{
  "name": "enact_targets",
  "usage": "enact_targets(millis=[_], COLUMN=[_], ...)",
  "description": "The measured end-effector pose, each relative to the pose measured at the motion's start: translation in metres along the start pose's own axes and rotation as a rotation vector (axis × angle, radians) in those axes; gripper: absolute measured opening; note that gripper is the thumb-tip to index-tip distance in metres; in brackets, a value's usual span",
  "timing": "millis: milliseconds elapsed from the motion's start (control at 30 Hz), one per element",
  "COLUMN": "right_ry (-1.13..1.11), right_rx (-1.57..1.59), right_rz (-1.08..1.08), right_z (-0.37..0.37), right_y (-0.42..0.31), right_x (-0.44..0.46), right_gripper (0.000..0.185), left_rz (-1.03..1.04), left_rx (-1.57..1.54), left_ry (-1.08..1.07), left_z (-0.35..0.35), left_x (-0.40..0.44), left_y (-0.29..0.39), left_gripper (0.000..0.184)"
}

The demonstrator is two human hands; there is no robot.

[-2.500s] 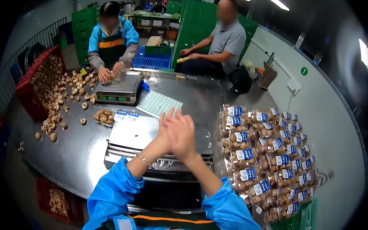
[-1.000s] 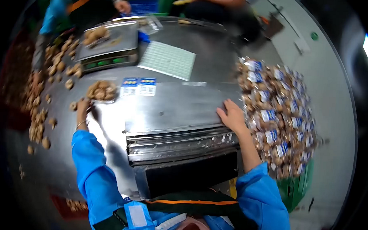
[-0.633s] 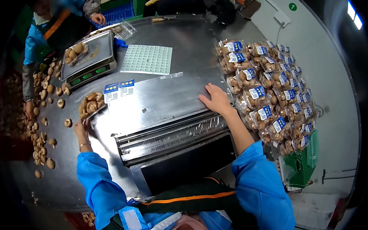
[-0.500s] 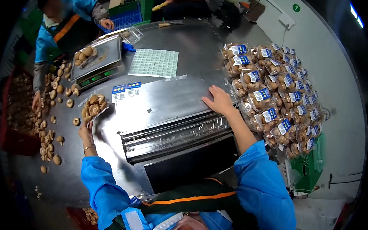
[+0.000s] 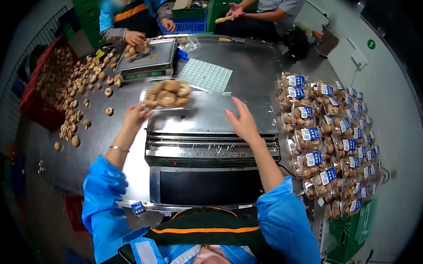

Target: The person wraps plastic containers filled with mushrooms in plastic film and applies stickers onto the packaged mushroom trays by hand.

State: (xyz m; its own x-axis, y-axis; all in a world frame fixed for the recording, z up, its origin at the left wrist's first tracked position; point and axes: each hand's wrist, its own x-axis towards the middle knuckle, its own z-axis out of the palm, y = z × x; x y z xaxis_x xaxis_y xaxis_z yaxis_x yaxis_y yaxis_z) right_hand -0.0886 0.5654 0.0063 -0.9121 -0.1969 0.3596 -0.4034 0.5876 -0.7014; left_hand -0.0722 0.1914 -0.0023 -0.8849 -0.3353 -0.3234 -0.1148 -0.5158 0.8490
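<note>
A clear plastic tray of brown mushrooms (image 5: 168,95), blurred by motion, is held at its near left corner by my left hand (image 5: 135,117), fingers closed on the edge. It is over the left part of the metal plate of a wrapping machine (image 5: 207,114). Above the right side of that plate is my right hand (image 5: 243,121), thumb and fingers apart, holding nothing. Whether it touches the metal I cannot tell. Rollers and a dark panel (image 5: 204,187) lie nearer to my body.
Labelled mushroom packs (image 5: 310,134) are stacked on the right. Loose mushrooms (image 5: 72,121) lie left, beside a red crate (image 5: 31,98). Behind are a scale (image 5: 151,61) and a label sheet (image 5: 205,75). A co-worker's hand (image 5: 134,38) touches mushrooms on the scale; another person sits behind.
My left hand has brought the mushroom tray rightward from the table onto the machine area. My right hand stays over the plate, fingers apart. The view has shifted, and the co-worker's hand is now at the scale.
</note>
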Motion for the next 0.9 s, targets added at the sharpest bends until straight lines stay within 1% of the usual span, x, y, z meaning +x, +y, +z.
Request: enact_targets(millis=[33, 67, 100, 167, 267, 300, 367, 400, 433, 467, 500, 533, 567, 600, 633, 700, 733, 833, 900], right_ry=[0.021, -0.018, -0.029, -0.050, -0.156, -0.150, -0.138, -0.102, -0.068, -0.001, 0.052, 0.101, 0.155, 0.221, 0.239, 0.227, 0.208, 0.160, 0.147], right_rx=[0.055, 0.116, 0.210, 0.387, 0.310, 0.322, 0.345, 0.276, 0.211, 0.274, 0.339, 0.411, 0.478, 0.620, 0.640, 0.630, 0.623, 0.641, 0.598], right_rz=[-0.032, -0.027, 0.034, 0.156, 0.295, 0.284, 0.259, 0.237, 0.210, 0.208, 0.210, 0.324, 0.438, 0.488, 0.439, 0.404, 0.351, 0.341, 0.327], right_z=[0.008, 0.012, 0.017, 0.024, 0.003, -0.001, -0.009, -0.018, -0.028, -0.033, -0.034, -0.037, -0.047, -0.050, -0.046, -0.043, -0.042, -0.046, -0.049], right_y=[-0.003, -0.005, -0.001, 0.008, 0.013, 0.020, 0.030, 0.028, 0.022, 0.032, 0.039, 0.025, 0.001, -0.024, -0.024, -0.026, -0.024, -0.029, -0.027], right_x=[0.000, 0.002, 0.000, 0.000, -0.013, -0.017, -0.024, -0.031, -0.037, -0.041, -0.046, -0.049, -0.048, -0.051, -0.055, -0.063, -0.067, -0.079, -0.086], right_gripper=[0.053, 0.054, 0.054, 0.053, 0.051, 0.050, 0.049, 0.046, 0.043, 0.042, 0.042, 0.035, 0.029, 0.026, 0.025, 0.025, 0.025, 0.026, 0.026], left_rz=[-0.066, -0.109, -0.150, -0.156, -0.153, -0.151, -0.184, -0.036, 0.220, 0.333, 0.116, -0.078, -0.175, -0.130, -0.065, -0.013, -0.014, -0.025, -0.025], left_rx=[-0.042, -0.038, -0.036, 0.064, 0.351, 0.444, 0.766, 0.996, 1.151, 0.920, 0.317, -0.295, -0.712, -0.861, -0.933, -0.984, -0.998, -1.029, -1.024], left_ry=[0.017, -0.015, -0.047, -0.035, -0.151, -0.200, -0.391, -0.358, -0.277, -0.276, -0.320, -0.511, -0.672, -0.649, -0.640, -0.715, -0.690, -0.604, -0.548], left_z=[0.024, 0.043, 0.058, 0.079, 0.100, 0.098, 0.090, 0.090, 0.083, 0.091, 0.102, 0.107, 0.111, 0.122, 0.128, 0.132, 0.134, 0.142, 0.147], left_x=[-0.012, -0.020, -0.027, -0.033, -0.061, -0.065, -0.072, -0.082, -0.078, -0.087, -0.096, -0.099, -0.100, -0.104, -0.100, -0.084, -0.080, -0.064, -0.047], left_y=[-0.014, -0.027, -0.038, -0.061, -0.057, -0.060, -0.053, -0.045, -0.050, -0.036, -0.020, -0.005, -0.001, 0.003, 0.003, -0.005, -0.008, -0.017, -0.023], left_gripper=[0.021, 0.022, 0.024, 0.024, 0.026, 0.027, 0.035, 0.054, 0.067, 0.067, 0.072, 0.077, 0.077, 0.068, 0.066, 0.070, 0.070, 0.073, 0.075])
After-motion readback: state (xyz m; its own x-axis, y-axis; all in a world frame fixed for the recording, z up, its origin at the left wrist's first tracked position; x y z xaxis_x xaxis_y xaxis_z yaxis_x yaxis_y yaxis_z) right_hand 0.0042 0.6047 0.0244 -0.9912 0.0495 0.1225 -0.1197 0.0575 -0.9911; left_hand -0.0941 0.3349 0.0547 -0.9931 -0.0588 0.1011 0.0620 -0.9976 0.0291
